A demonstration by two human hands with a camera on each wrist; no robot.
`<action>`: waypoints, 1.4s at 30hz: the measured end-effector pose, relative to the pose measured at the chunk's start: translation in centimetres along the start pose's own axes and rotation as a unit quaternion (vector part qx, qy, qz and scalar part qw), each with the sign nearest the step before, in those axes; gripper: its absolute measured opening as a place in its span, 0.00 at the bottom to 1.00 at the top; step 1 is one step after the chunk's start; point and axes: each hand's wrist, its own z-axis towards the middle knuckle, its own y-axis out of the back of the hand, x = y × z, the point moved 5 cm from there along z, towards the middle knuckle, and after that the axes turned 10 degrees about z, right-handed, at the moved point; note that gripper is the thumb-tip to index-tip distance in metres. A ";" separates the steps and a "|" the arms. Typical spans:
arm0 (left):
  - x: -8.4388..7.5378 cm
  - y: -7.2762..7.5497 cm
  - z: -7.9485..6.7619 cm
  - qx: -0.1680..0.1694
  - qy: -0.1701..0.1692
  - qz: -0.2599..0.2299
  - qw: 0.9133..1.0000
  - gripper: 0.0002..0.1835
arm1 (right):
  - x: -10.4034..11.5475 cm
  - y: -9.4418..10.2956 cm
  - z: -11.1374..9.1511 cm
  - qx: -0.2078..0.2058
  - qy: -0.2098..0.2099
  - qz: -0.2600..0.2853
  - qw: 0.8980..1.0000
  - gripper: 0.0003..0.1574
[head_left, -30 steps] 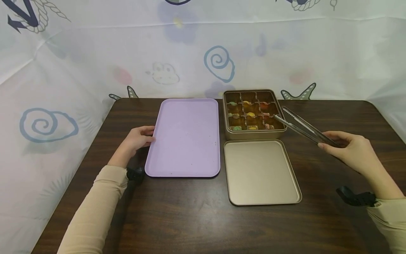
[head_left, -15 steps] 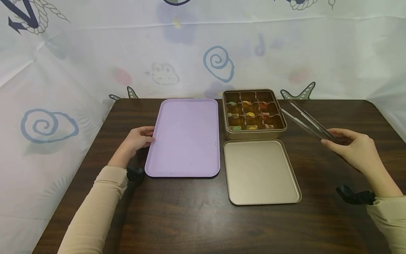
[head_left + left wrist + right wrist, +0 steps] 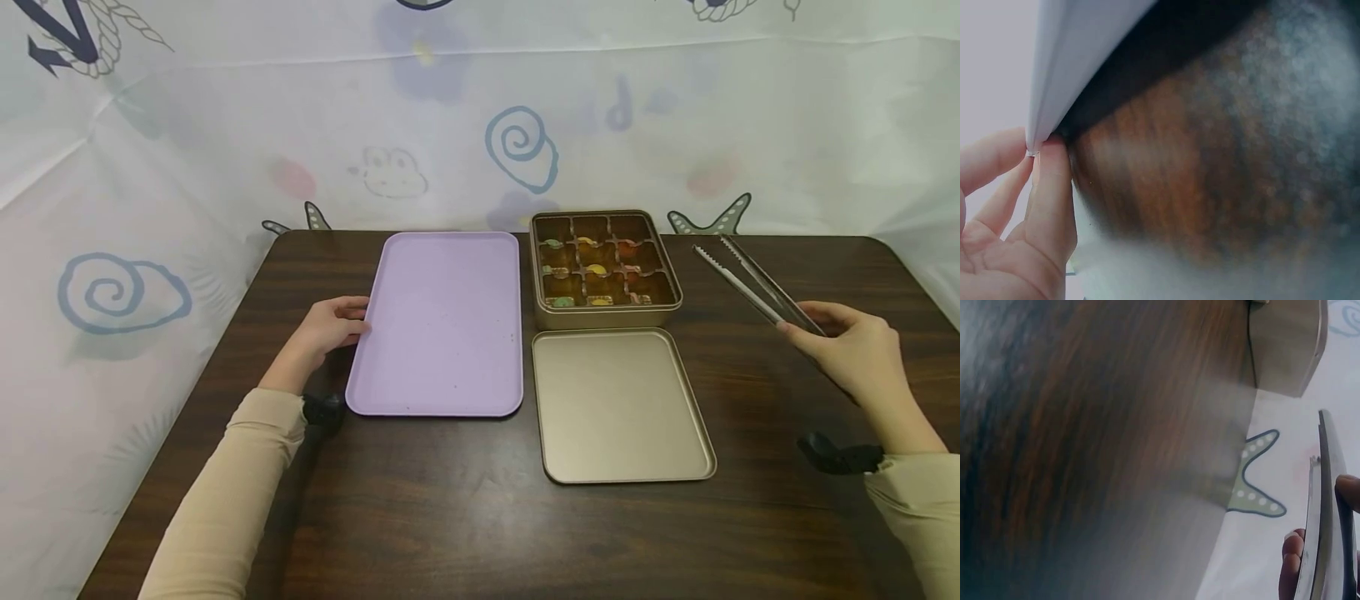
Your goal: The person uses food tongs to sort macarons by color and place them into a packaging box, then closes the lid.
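At the left long edge of a flat lilac tray, my left hand pinches the rim. The left wrist view shows the thumb and fingers on either side of that edge. My right hand grips metal tongs above the table's right side. The tongs' arms stand apart with nothing between the tips. To their left is a gold square tin. Its brown divided insert holds small wrapped pieces in green, yellow and red, too small to identify. A gold square lid lies in front of the tin.
Everything rests on a dark wood-grain table. A white printed cloth hangs behind and along the left side. Black straps sit on both wrists. The tin's side shows at the top of the right wrist view.
My right hand has moved to the right with the tongs, whose tips have gone from over the tin's right edge to well clear of it. The left hand and tray stay in place.
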 end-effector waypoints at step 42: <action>0.3 -0.1 0.1 -0.007 0.006 -0.005 1.000 0.30 | -0.9 -0.6 0.2 0.109 -0.049 -0.016 0.993 0.44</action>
